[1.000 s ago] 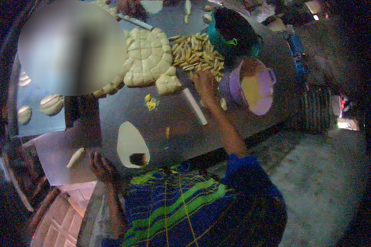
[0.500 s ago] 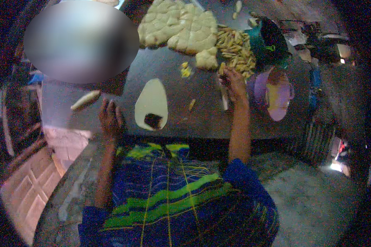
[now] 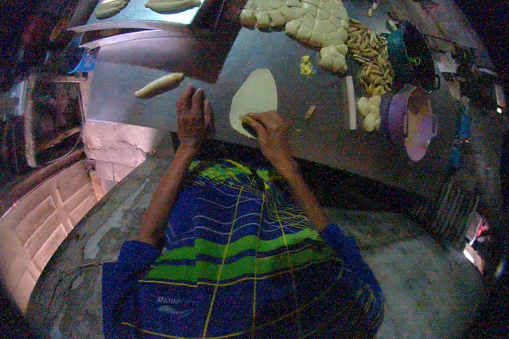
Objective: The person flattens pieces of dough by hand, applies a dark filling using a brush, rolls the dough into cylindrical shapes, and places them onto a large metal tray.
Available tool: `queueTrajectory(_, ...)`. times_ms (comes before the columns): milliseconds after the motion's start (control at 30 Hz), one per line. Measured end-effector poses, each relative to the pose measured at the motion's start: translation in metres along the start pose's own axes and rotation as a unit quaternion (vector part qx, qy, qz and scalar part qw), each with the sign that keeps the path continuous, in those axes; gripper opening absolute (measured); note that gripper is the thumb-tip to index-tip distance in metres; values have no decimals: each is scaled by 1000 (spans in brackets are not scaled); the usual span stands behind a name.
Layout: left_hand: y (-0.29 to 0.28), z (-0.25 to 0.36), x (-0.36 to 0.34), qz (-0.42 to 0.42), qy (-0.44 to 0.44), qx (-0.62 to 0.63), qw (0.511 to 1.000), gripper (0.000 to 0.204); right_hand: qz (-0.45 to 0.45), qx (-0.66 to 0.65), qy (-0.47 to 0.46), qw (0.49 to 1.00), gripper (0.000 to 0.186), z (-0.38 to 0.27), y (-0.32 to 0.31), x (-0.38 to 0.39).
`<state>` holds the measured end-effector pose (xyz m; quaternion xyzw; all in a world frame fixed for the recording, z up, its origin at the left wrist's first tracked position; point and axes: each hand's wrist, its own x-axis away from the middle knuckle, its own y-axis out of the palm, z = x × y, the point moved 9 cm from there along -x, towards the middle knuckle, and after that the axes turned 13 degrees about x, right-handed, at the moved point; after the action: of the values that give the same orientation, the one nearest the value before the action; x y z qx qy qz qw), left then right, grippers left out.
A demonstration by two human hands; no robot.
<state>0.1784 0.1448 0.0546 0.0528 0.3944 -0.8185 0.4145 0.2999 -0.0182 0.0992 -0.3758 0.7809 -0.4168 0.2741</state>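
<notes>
A thin, flat oval of pale dough (image 3: 254, 93) lies on the table in front of me. My right hand (image 3: 274, 134) is over its near end, fingers pinched on a small yellowish-brown strip (image 3: 246, 120). The hand hides most of the dark filling on that end. My left hand (image 3: 192, 121) rests at the table's near edge, left of the dough, with its fingers stretched out and nothing held. Beyond its fingertips lies a long rolled dough piece (image 3: 159, 85).
Metal trays (image 3: 147, 37) with shaped dough stand far left. Scored dough (image 3: 316, 25) lies far right, beside a pile of strips (image 3: 373, 62) and a green basket (image 3: 398, 51). Nearer are a pale rod (image 3: 351, 104), dough balls (image 3: 370, 113) and a purple basin (image 3: 397, 121).
My right hand has come from the pile of strips to the flat dough, bringing a strip. The view has turned left, so the table's things appear further right.
</notes>
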Motion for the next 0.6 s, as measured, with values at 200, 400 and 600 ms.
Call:
queueTrajectory(200,4,2,-3,-8,-5,9,1000,34,38,56,17,998,16,-15,-2,13)
queueTrajectory(400,11,14,-7,-24,-16,17,999,33,116,145,70,980,21,43,-1,33)
queueTrajectory(600,17,1,-3,-25,9,0,1000,32,148,145,264,942,32,168,-52,44)
